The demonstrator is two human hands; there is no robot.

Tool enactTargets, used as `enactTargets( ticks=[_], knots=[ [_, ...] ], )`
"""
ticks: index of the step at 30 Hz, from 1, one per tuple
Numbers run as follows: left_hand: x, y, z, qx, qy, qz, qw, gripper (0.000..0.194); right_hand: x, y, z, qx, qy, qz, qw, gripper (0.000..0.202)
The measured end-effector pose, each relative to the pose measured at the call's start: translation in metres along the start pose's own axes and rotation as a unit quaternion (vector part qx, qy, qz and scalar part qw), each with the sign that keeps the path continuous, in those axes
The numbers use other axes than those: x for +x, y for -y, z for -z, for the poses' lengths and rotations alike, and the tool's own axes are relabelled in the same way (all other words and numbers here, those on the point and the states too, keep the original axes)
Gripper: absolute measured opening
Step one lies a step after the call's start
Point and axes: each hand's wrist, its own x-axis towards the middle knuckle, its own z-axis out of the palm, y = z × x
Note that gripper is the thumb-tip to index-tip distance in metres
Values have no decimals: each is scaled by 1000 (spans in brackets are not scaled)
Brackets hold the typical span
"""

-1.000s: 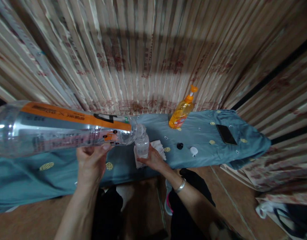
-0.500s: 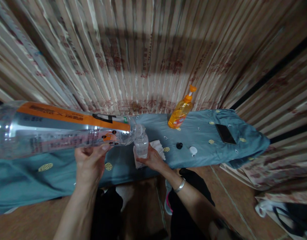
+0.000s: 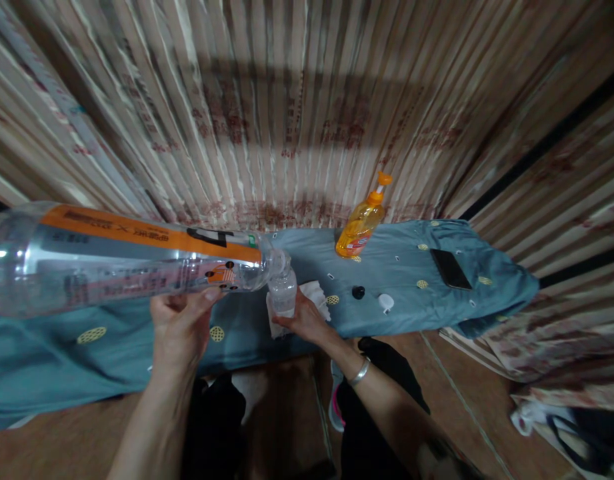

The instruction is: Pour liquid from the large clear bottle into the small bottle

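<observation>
Head camera view, nearest first: two black-clad legs (image 3: 387, 407) stand over a brown tiled floor (image 3: 461, 393), and a shiny silver bracelet (image 3: 361, 371) circles the right wrist. The left hand (image 3: 183, 327) is partly closed, thumb and curled fingers pinching the underside of a large, clear plastic bottle with an orange-and-silver label (image 3: 151, 257). That bottle lies tipped almost level, its neck pointing right. The right hand (image 3: 305, 317) curves round the side of a small, clear plastic bottle (image 3: 283, 293), roughly upright, its top right at the large bottle's mouth; whether the rims touch I cannot tell. Beneath it, a crumpled whitish cloth (image 3: 317, 293) lies on blue-green fabric with yellow motifs (image 3: 307, 243). To the right sit a round white cap (image 3: 386, 302) and a small black cap (image 3: 358, 292). Farther off are a flat black phone (image 3: 451, 269) and an orange pump bottle of amber liquid (image 3: 361, 225), before a pleated beige curtain with reddish print (image 3: 307, 120).
</observation>
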Motion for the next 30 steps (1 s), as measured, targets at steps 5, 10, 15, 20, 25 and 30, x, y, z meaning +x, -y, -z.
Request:
enactTargets(
  ticks=[5, 10, 15, 20, 25, 30],
  knots=[
    [0, 0, 0, -13, 6, 6, 1000, 56, 0, 2, 0, 5, 5, -14, 1000, 73],
    [0, -1, 0, -16, 4, 9, 1000, 57, 0, 0, -1, 5, 6, -6, 1000, 71],
    [0, 1, 0, -21, -10, 14, 1000, 52, 0, 0, -1, -4, 5, -10, 1000, 73],
    [1, 2, 2, -15, -5, 8, 1000, 37, 0, -3, -1, 1, 5, -3, 1000, 74],
    [2, 2, 3, -2, -10, 14, 1000, 33, 0, -4, -1, 8, 3, 4, 1000, 74],
    [2, 2, 3, 2, -20, 20, 1000, 33, 1, -4, -1, 4, 1, 6, 1000, 77]
  ],
)
